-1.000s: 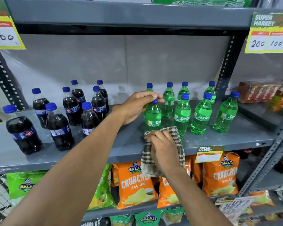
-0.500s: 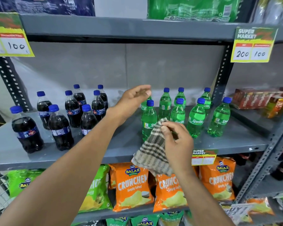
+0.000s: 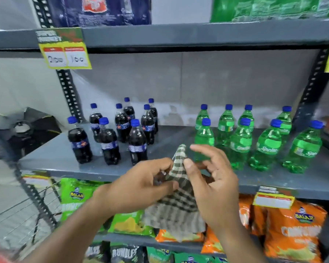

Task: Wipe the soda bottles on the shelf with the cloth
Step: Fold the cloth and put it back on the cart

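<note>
A checked cloth hangs in front of the grey shelf, held between both hands. My left hand pinches its left side. My right hand grips its upper edge with thumb and forefinger, the other fingers spread. Several dark cola bottles with blue caps stand on the shelf's left half. Several green Sprite bottles with blue caps stand on the right half. The nearest green bottle stands just behind the cloth's top. Neither hand touches a bottle.
Orange chip bags and green chip bags fill the shelf below. Yellow price tags hang from the upper shelf, which carries bottle packs. Perforated black uprights frame the bay. A wire basket sits at lower left.
My left hand has let go of the front green bottle and come down to take the cloth beside my right hand. The view has swung left.
</note>
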A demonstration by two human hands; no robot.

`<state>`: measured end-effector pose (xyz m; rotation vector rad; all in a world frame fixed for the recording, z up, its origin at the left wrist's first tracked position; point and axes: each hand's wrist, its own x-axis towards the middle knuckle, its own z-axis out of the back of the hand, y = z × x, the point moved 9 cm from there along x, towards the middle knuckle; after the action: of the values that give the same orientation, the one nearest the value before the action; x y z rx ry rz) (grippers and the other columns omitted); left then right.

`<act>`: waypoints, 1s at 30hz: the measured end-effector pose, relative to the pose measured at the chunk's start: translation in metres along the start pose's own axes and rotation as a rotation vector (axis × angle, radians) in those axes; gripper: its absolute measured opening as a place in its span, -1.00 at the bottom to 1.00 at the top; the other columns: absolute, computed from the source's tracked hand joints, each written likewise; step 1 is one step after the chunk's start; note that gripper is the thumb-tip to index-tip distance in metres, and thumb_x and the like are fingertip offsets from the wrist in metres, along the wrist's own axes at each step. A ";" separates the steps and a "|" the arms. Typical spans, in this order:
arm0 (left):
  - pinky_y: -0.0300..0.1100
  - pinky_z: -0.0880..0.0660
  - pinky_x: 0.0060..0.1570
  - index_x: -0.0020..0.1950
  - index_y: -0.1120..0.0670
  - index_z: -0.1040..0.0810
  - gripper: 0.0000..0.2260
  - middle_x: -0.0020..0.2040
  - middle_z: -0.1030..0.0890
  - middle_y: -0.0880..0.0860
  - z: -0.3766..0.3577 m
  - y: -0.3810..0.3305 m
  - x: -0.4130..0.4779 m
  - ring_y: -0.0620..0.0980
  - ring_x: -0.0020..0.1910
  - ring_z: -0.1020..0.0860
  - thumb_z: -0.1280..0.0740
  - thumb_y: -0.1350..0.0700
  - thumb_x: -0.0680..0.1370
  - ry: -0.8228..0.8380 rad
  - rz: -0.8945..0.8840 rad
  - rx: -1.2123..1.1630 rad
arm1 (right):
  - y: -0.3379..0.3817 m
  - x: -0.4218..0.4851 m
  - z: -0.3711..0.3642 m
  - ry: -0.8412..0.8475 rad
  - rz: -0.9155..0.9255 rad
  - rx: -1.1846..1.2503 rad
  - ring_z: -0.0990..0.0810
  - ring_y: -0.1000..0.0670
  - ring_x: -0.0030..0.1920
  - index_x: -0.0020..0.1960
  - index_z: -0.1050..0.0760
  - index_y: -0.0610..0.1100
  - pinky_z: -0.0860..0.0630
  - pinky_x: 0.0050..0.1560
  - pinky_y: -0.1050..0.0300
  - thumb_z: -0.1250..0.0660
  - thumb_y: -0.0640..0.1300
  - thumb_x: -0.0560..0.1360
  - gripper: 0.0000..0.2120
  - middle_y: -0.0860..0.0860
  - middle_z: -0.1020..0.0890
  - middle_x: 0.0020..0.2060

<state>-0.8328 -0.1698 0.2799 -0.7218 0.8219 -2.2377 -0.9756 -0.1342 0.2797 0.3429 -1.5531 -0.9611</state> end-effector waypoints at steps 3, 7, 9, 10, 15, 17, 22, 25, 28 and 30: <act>0.08 -0.48 -0.12 0.05 0.08 -0.52 -0.97 -0.10 -0.54 0.09 0.021 0.002 -0.043 0.07 -0.15 -0.52 -0.29 0.17 0.65 0.022 0.005 0.138 | 0.000 -0.008 -0.044 0.369 -0.060 0.149 -0.55 0.05 -0.32 0.46 -0.30 0.31 -0.55 -0.26 0.15 -0.39 0.04 0.54 -0.45 0.21 -0.56 0.15; 0.11 -0.43 -0.01 0.16 0.09 -0.49 -0.91 -0.01 -0.50 0.08 0.047 0.016 -0.101 0.11 -0.04 -0.49 -0.24 0.15 0.68 0.028 0.064 0.356 | 0.004 -0.020 -0.096 0.712 -0.029 -0.025 -0.62 -0.05 -0.27 0.36 -0.43 0.36 -0.61 -0.23 0.07 -0.41 0.19 0.44 -0.51 0.16 -0.66 0.13; 0.13 -0.44 0.02 0.23 0.10 -0.49 -0.85 0.02 -0.50 0.10 0.058 0.027 -0.128 0.12 0.00 -0.49 -0.22 0.16 0.68 0.032 0.127 0.410 | 0.009 -0.030 -0.123 0.802 -0.006 -0.061 -0.63 0.28 -0.12 0.16 -0.57 0.36 -0.53 -0.11 0.37 -0.44 0.25 0.39 -0.66 0.25 -0.69 0.01; 0.12 -0.45 0.05 0.26 0.09 -0.49 -0.83 0.05 -0.51 0.10 0.064 0.033 -0.142 0.12 0.03 -0.50 -0.21 0.16 0.68 0.038 0.169 0.417 | 0.014 -0.037 -0.139 0.836 0.005 -0.043 -0.62 0.34 -0.04 0.07 -0.62 0.33 -0.48 -0.08 0.45 -0.48 0.21 0.39 -0.74 0.33 -0.68 -0.01; -0.10 -0.53 0.06 0.31 0.09 -0.53 -0.70 0.12 -0.63 0.00 0.110 0.063 -0.231 -0.03 0.07 -0.59 -0.41 0.08 0.59 -0.018 0.362 0.416 | 0.040 -0.079 -0.218 0.936 -0.039 0.032 -0.64 0.18 -0.20 -0.17 -0.69 0.21 -0.43 -0.24 0.35 -0.57 0.21 0.23 -0.79 0.21 -0.69 -0.22; -0.24 -0.49 -0.03 0.23 0.02 -0.56 -0.70 0.04 -0.64 -0.08 0.123 0.084 -0.275 -0.08 -0.03 -0.59 -0.49 0.09 0.52 0.016 0.458 0.412 | 0.049 -0.103 -0.254 0.976 -0.068 0.050 -0.62 0.16 -0.29 -0.25 -0.71 0.18 -0.44 -0.31 0.29 -0.57 0.22 0.16 -0.78 0.15 -0.69 -0.29; -0.18 -0.52 -0.16 0.07 0.04 -0.60 -0.79 -0.07 -0.70 0.03 0.151 0.153 -0.391 0.00 -0.13 -0.62 -0.40 0.22 0.47 0.082 0.634 0.480 | 0.056 -0.179 -0.355 1.077 -0.173 0.052 -0.60 0.25 -0.38 -0.31 -0.70 0.28 -0.42 -0.35 0.42 -0.66 0.11 0.09 -0.78 0.20 -0.71 -0.35; -0.42 -0.37 -0.23 0.03 0.01 -0.62 -0.77 -0.08 -0.70 0.00 0.185 0.199 -0.463 -0.14 -0.19 -0.56 -0.35 0.27 0.46 0.050 0.720 0.482 | 0.057 -0.230 -0.429 1.139 -0.229 0.044 -0.62 0.24 -0.38 -0.30 -0.68 0.34 -0.52 -0.28 0.33 -0.69 0.02 0.16 -0.73 0.19 -0.72 -0.33; -0.33 -0.40 -0.17 0.07 0.02 -0.64 -0.77 -0.01 -0.72 0.01 0.224 0.247 -0.529 -0.04 -0.06 -0.65 -0.35 0.25 0.48 0.018 0.786 0.522 | 0.056 -0.279 -0.506 1.207 -0.282 0.026 -0.73 0.14 -0.29 -0.25 -0.69 0.36 -0.66 -0.18 0.19 -0.66 -0.15 0.32 -0.62 0.18 -0.75 -0.27; -0.26 -0.46 -0.12 0.11 -0.01 -0.63 -0.78 0.03 -0.72 0.01 0.250 0.279 -0.563 0.02 0.03 -0.66 -0.35 0.19 0.50 -0.002 0.820 0.592 | 0.056 -0.304 -0.549 1.223 -0.322 0.009 -0.74 0.10 -0.25 -0.20 -0.70 0.34 -0.69 -0.14 0.13 -0.59 -0.23 0.40 -0.59 0.16 -0.76 -0.24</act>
<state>-0.1986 -0.0231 0.0956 -0.0617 0.3119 -1.5811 -0.3788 -0.0964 0.0819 0.9842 -0.3800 -0.7220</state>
